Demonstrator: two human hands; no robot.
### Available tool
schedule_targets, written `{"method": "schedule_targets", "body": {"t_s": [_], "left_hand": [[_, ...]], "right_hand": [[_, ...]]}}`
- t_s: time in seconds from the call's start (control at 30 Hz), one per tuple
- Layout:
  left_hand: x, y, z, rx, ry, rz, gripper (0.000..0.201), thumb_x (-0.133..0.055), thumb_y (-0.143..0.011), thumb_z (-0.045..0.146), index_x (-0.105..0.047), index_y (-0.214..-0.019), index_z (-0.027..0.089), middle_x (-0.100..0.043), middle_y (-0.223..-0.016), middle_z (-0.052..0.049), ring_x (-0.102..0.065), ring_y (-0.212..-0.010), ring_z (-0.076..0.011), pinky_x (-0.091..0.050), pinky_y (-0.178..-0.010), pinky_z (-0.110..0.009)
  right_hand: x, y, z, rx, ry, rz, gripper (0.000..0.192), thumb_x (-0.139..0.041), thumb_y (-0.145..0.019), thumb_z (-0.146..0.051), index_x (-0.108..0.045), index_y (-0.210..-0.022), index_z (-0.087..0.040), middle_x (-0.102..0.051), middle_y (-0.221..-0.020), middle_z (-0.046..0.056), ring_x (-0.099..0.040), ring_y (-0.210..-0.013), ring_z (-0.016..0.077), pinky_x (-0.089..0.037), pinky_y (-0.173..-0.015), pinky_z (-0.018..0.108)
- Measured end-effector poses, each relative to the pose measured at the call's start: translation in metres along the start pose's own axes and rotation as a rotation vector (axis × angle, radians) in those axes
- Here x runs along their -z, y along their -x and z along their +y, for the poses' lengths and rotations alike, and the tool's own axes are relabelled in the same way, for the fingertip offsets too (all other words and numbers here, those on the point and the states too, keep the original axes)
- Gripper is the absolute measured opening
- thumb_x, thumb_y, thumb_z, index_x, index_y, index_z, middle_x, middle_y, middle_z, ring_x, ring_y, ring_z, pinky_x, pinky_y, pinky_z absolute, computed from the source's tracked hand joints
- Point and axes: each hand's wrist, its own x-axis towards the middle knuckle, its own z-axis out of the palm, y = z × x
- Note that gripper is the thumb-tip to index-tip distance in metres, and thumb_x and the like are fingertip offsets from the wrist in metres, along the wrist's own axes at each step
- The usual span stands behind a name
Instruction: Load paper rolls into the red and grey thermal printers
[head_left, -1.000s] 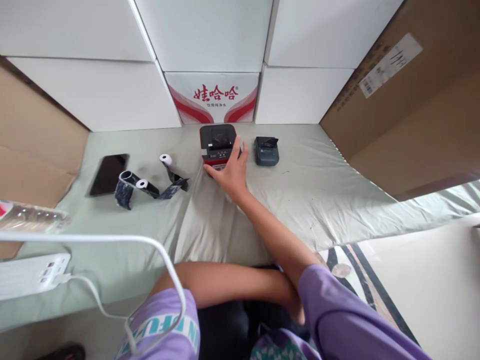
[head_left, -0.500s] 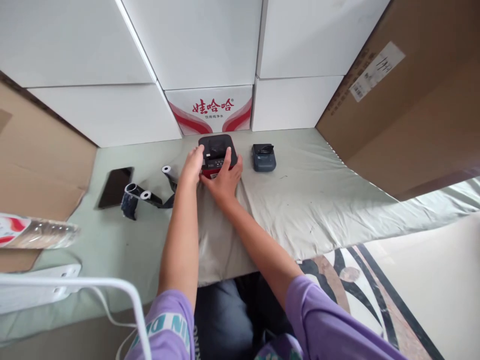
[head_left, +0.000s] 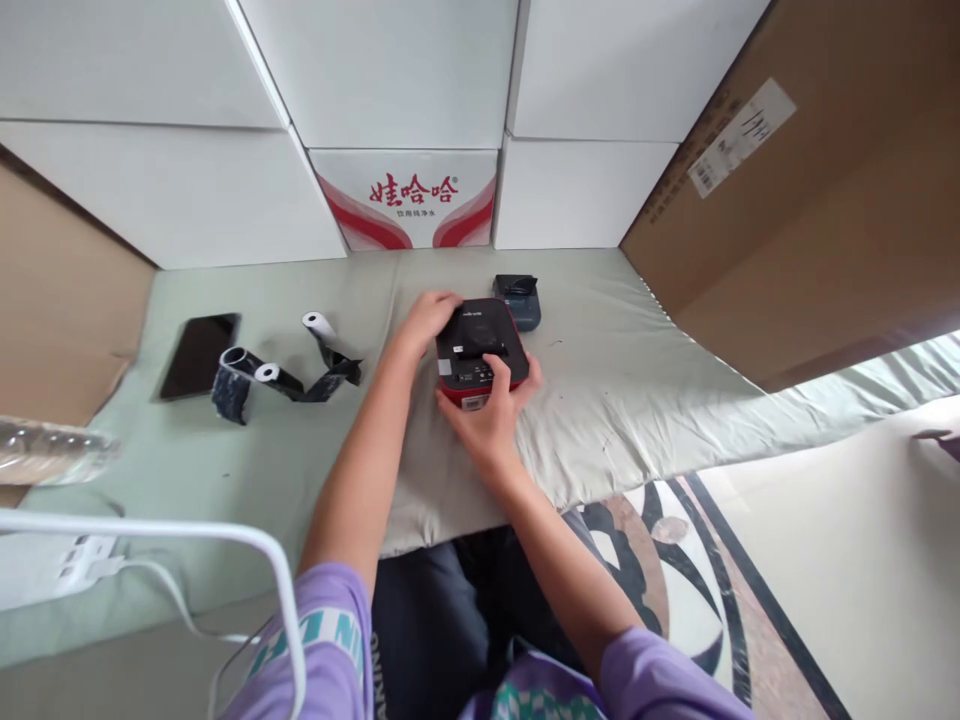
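Observation:
A boxy black-and-red device (head_left: 471, 330), which looks like a label printer, lies on the pale green cloth. My left hand (head_left: 429, 322) curls over its far left corner. With the thumb at the near left corner, one finger on top and others along the right side, my right hand (head_left: 495, 415) grips its near end. Just beyond its far right corner sits a smaller dark blue-grey device (head_left: 525, 310) with a black flap. To the left, rolls (head_left: 279, 381) with white ends and dark strip material lie loosely joined.
A dark phone (head_left: 199, 357) lies at the left, with a clear plastic bottle (head_left: 52, 452) nearer me. A white power strip (head_left: 56, 565) and a white tube (head_left: 187, 530) cross the lower left. White boxes (head_left: 405, 75) line the back; a brown carton (head_left: 810, 230) stands right.
The black-and-red device has moved right and towards me, close to the smaller device. My left hand has shifted to its far left corner; my right hand still grips the near end.

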Motion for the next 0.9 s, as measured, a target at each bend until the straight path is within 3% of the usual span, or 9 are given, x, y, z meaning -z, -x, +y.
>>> {"method": "schedule_targets", "body": {"t_s": [0.1,0.23,0.33,0.43,0.57,0.7,0.8,0.9], "left_hand": [[-0.011,-0.004,-0.010,-0.065,0.034,-0.013,0.021,-0.068,-0.080,0.039,-0.076,-0.075,0.019,-0.074,-0.081,-0.007,-0.065,-0.089,-0.0268,-0.050,-0.084,-0.036],[-0.012,-0.010,-0.033,0.038,0.384,-0.080,0.035,-0.065,-0.085,0.052,-0.077,-0.079,0.020,-0.075,-0.080,-0.008,-0.070,-0.091,-0.0280,-0.054,-0.085,-0.037],[-0.014,-0.015,-0.054,0.035,0.609,-0.045,0.036,-0.062,-0.087,0.051,-0.077,-0.085,0.019,-0.077,-0.085,-0.007,-0.071,-0.089,-0.0251,-0.056,-0.085,-0.037],[-0.014,-0.021,-0.068,0.017,0.714,0.017,0.034,-0.061,-0.089,0.048,-0.074,-0.086,0.017,-0.076,-0.090,-0.007,-0.072,-0.089,-0.0219,-0.055,-0.085,-0.034],[-0.009,-0.029,-0.070,0.049,0.757,-0.041,0.031,-0.058,-0.092,0.043,-0.074,-0.087,0.017,-0.076,-0.089,-0.006,-0.073,-0.092,-0.0225,-0.056,-0.084,-0.034],[-0.007,-0.031,-0.067,0.052,0.791,-0.103,0.030,-0.052,-0.096,0.036,-0.074,-0.088,0.016,-0.077,-0.093,-0.008,-0.072,-0.103,-0.0243,-0.056,-0.090,-0.036],[-0.006,-0.027,-0.063,0.048,0.801,-0.119,0.026,-0.053,-0.098,0.031,-0.072,-0.093,0.013,-0.077,-0.102,-0.012,-0.067,-0.117,-0.0285,-0.053,-0.099,-0.041],[-0.006,-0.019,-0.057,0.013,0.742,-0.127,0.029,-0.062,-0.095,0.035,-0.070,-0.113,0.015,-0.073,-0.122,-0.014,-0.058,-0.133,-0.0374,-0.051,-0.105,-0.050]], "right_hand": [[0.009,0.002,0.007,-0.013,0.003,-0.038,0.077,-0.080,-0.076,-0.046,-0.044,-0.141,-0.023,-0.016,-0.159,0.020,-0.026,-0.153,0.0393,-0.039,-0.118,0.057],[0.031,-0.036,0.004,0.087,0.005,-0.133,0.094,-0.073,-0.082,-0.051,-0.025,-0.157,-0.020,-0.035,-0.154,0.025,-0.036,-0.149,0.0397,-0.039,-0.117,0.061],[0.041,-0.079,-0.004,0.045,0.079,-0.387,0.109,-0.075,-0.078,-0.052,-0.015,-0.164,-0.022,-0.034,-0.158,0.026,-0.043,-0.145,0.0428,-0.044,-0.112,0.061],[0.042,-0.114,-0.012,0.012,0.156,-0.623,0.125,-0.082,-0.071,-0.054,-0.008,-0.167,-0.025,-0.019,-0.168,0.027,-0.045,-0.144,0.0461,-0.048,-0.109,0.061],[0.039,-0.132,-0.020,0.100,0.293,-0.744,0.134,-0.088,-0.064,-0.054,-0.006,-0.167,-0.032,0.004,-0.174,0.019,-0.025,-0.154,0.0529,-0.040,-0.114,0.068],[0.030,-0.136,-0.029,0.248,0.415,-0.792,0.133,-0.088,-0.066,-0.054,-0.003,-0.167,-0.035,0.007,-0.175,0.014,0.003,-0.158,0.0542,-0.023,-0.117,0.080],[0.020,-0.138,-0.035,0.371,0.443,-0.850,0.124,-0.083,-0.072,-0.050,-0.005,-0.167,-0.035,0.005,-0.176,0.012,0.007,-0.158,0.0537,-0.010,-0.115,0.085],[0.010,-0.137,-0.039,0.487,0.453,-0.877,0.115,-0.077,-0.078,-0.044,-0.005,-0.167,-0.035,0.004,-0.176,0.010,0.007,-0.158,0.0538,-0.003,-0.115,0.087]]}}
